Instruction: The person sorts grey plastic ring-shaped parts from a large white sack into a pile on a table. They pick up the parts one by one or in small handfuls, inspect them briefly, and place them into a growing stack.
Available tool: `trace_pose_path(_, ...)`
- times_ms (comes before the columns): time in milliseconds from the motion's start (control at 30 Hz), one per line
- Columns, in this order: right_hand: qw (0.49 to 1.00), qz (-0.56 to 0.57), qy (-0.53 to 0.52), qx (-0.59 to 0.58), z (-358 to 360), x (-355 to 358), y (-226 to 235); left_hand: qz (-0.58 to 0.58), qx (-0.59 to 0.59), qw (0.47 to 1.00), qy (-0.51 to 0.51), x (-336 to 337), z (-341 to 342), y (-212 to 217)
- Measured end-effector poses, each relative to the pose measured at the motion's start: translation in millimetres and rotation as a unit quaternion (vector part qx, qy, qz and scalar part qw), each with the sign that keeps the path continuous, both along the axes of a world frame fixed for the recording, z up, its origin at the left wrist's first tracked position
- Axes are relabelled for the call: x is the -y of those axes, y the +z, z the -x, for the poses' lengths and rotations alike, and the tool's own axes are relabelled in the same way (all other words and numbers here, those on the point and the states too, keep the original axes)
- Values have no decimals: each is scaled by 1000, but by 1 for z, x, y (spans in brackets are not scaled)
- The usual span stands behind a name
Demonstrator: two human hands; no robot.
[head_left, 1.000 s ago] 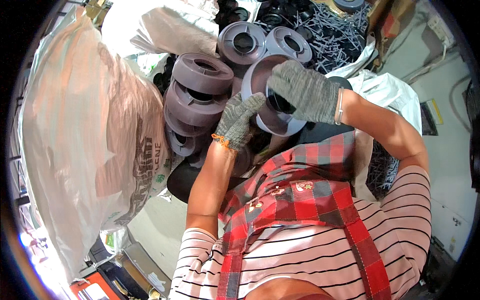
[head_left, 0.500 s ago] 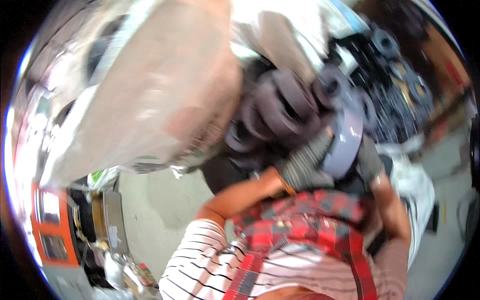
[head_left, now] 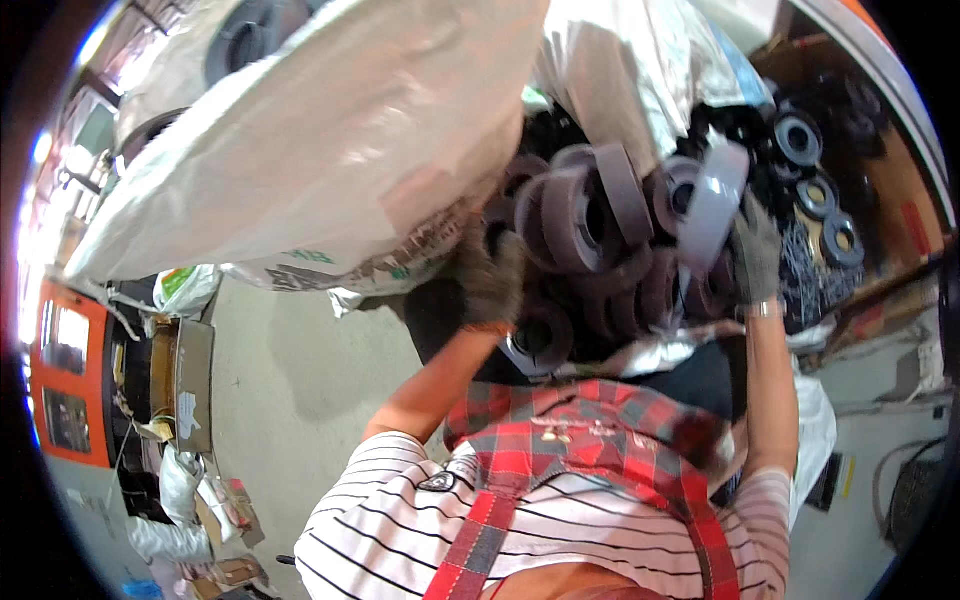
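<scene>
A: Start from the left. What's there?

B: A big white woven sack (head_left: 380, 130), and by its lower right edge the gloved left hand (head_left: 490, 282). Thumb and fingers look apart, with a dark ring opening between them; I can't tell whether they touch the sack.

A: And next along?

B: A heap of mauve-grey plastic rings (head_left: 560, 215), several on edge. At the heap's right edge is the pale grey ring (head_left: 713, 205), tilted and broad side out.

A: Who has hold of it?

B: The gloved right hand (head_left: 757, 255) is right against its right side, or just beside it. The fingers point up; whether they're clamped on the rim I can't tell. Past that lie grey plastic slivers (head_left: 805, 270) and a brown carton (head_left: 890, 180).

A: So what has just changed?

B: The left hand has come off the pale ring. That leaves only the right hand by it, and the ring is out among the others, so this piece looks handled and laid aside.

A: Compared with half a second ago?

B: Then both hands had the ring between them, low by the apron (head_left: 590, 420). Now it's farther out, and the hands are well apart.
</scene>
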State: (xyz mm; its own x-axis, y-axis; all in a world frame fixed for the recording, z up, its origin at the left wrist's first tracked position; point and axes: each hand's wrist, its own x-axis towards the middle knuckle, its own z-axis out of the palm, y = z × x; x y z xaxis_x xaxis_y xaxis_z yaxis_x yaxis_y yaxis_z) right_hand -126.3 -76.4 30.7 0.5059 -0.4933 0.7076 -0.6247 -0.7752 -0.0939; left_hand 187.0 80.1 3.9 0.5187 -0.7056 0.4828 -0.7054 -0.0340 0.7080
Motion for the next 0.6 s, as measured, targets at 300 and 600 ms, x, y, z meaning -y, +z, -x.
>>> trace_pose_path(300, 968, -239, 46, -59, -70, 97, -94, 42, -572, 803, -161, 35, -108, -155)
trace_pose_path(600, 877, -422, 91, 210, -71, 54, -109, 63, -630, 767, 106, 10, -13, -59)
